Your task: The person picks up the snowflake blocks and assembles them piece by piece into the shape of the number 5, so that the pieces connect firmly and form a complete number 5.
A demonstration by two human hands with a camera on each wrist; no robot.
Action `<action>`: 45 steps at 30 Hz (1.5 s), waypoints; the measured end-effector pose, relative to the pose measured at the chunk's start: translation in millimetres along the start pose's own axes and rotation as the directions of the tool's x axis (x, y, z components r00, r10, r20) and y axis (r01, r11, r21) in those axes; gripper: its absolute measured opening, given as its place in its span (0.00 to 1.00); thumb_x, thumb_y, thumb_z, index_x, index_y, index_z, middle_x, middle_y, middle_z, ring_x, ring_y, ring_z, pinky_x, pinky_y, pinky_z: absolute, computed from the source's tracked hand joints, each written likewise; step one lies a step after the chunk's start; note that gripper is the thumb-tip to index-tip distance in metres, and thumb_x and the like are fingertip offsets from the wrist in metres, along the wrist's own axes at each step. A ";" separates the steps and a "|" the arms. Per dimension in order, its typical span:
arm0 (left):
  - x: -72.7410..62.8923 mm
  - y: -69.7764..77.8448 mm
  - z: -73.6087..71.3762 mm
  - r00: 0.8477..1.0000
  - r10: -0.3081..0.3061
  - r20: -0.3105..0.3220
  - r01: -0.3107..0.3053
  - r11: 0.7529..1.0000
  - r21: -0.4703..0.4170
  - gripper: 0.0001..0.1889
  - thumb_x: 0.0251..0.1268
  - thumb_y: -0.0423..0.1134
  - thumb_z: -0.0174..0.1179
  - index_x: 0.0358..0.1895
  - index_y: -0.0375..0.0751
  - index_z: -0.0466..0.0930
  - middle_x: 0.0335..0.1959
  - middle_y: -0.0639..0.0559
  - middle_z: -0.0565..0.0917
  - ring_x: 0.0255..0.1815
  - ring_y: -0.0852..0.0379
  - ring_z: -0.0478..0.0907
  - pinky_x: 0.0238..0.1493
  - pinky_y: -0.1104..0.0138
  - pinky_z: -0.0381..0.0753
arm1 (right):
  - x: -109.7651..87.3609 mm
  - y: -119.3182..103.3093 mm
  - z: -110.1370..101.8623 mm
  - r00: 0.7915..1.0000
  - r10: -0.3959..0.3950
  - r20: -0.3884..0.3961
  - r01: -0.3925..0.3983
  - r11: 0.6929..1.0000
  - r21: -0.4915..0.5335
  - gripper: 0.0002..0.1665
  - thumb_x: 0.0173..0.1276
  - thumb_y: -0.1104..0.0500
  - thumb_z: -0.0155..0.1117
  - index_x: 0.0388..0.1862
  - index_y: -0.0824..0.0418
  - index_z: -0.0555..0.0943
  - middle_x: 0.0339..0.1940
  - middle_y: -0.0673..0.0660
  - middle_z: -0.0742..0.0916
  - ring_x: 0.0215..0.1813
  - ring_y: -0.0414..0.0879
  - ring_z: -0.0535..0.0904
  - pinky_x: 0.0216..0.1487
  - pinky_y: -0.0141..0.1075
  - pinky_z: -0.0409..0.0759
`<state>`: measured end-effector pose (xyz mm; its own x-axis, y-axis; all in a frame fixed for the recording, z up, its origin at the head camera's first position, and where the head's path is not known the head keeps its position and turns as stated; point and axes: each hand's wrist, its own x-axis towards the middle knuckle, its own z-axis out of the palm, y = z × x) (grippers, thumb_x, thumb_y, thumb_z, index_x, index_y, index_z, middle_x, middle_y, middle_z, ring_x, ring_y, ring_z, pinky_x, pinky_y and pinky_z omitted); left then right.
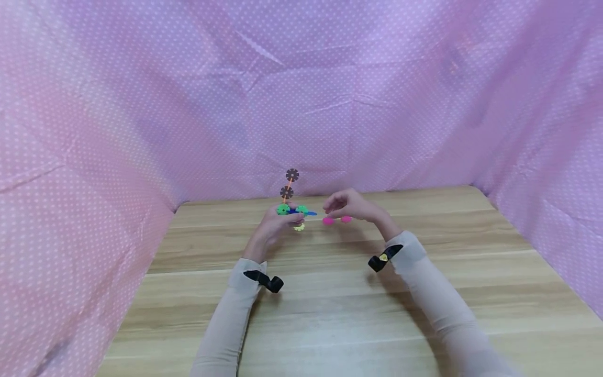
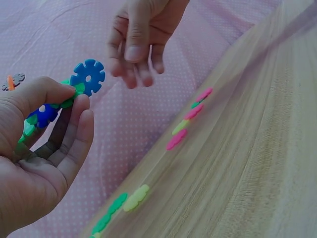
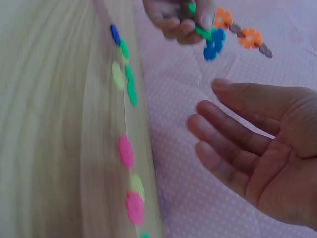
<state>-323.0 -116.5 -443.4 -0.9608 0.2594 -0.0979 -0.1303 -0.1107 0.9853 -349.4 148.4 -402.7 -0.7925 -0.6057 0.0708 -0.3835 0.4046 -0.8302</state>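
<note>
My left hand (image 1: 275,224) pinches a chain of notched plastic snowflake discs between thumb and fingers, above the table. At the chain's near end a blue disc (image 2: 97,72) sticks out past the fingertips, joined to a green disc (image 2: 79,89). A dark blue disc (image 2: 46,117) shows behind the thumb. Brown and orange discs (image 3: 222,15) run off from the far end. To the right, my right hand (image 1: 354,206) is held apart from the chain, fingers loosely spread and nothing between them. In the head view it overlaps pink discs (image 1: 328,221) on the table.
Loose discs lie along the table's far side: pink (image 3: 126,151), pale yellow (image 3: 117,75), green (image 3: 131,88) and dark blue (image 3: 114,33). The wooden table (image 1: 339,303) ends at a pink dotted cloth (image 1: 301,104) hanging behind and at both sides.
</note>
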 end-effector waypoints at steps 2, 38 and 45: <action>0.6 -0.6 -1.1 1.000 0.000 -0.002 0.000 1.000 0.004 0.11 0.66 0.26 0.64 0.50 0.35 0.78 0.35 0.52 0.88 0.35 0.60 0.86 0.50 0.64 0.89 | 0.2 2.6 -7.7 0.999 0.006 0.048 -0.004 1.000 -0.031 0.14 0.65 0.70 0.71 0.48 0.75 0.83 0.43 0.68 0.90 0.45 0.50 0.88 0.45 0.30 0.86; -3.0 7.6 -4.1 0.999 0.007 -0.037 -0.005 0.999 0.054 0.16 0.62 0.27 0.69 0.51 0.30 0.78 0.39 0.52 0.87 0.39 0.60 0.87 0.66 0.51 0.81 | -16.0 71.4 -50.9 0.991 0.127 0.042 -0.106 0.937 -0.331 0.14 0.55 0.72 0.73 0.43 0.73 0.85 0.38 0.67 0.89 0.41 0.53 0.85 0.46 0.38 0.86; -4.7 8.0 -4.9 0.999 0.011 -0.040 -0.009 0.999 0.042 0.17 0.62 0.26 0.68 0.53 0.28 0.76 0.41 0.51 0.86 0.40 0.59 0.87 0.65 0.51 0.82 | -17.1 76.9 -48.2 0.988 0.153 0.025 -0.139 0.944 -0.300 0.17 0.51 0.76 0.71 0.43 0.75 0.84 0.38 0.68 0.89 0.40 0.50 0.83 0.46 0.37 0.86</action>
<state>-320.7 -123.3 -435.7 -0.9712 0.2192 -0.0929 -0.1113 -0.0730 0.9911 -388.2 222.9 -441.1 -0.8299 -0.5535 -0.0705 -0.3943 0.6711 -0.6278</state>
